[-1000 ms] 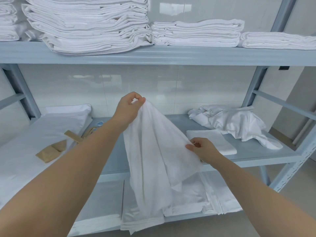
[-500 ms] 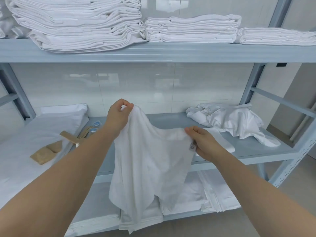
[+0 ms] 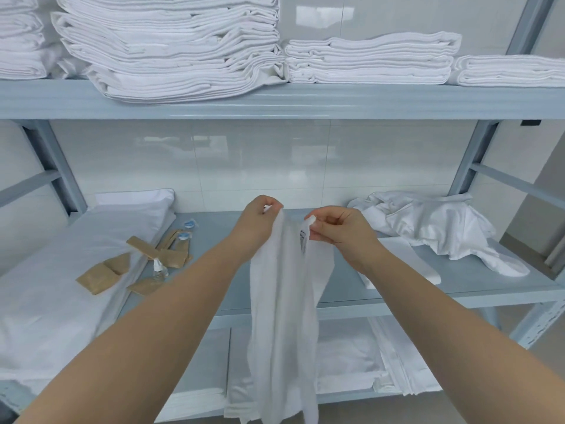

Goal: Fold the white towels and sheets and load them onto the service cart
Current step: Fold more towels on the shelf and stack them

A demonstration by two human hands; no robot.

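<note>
Left hand (image 3: 256, 228) and right hand (image 3: 342, 232) pinching a hanging white towel (image 3: 284, 316) | sewn label (image 3: 303, 241) showing, print unreadable | blue-grey steel shelf (image 3: 458, 286), white tiled wall (image 3: 244, 166)

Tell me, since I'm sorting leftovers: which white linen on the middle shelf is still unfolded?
The crumpled white heap at the shelf's right end, beyond the right hand. The pillow at left lies flat and smooth.

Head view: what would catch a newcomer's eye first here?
The white towel hanging at centre, its top corners pinched close together by the left hand and the right hand. Next, the tall stacks of folded linen on the top shelf, and the crumpled sheet at the middle shelf's right.
</note>
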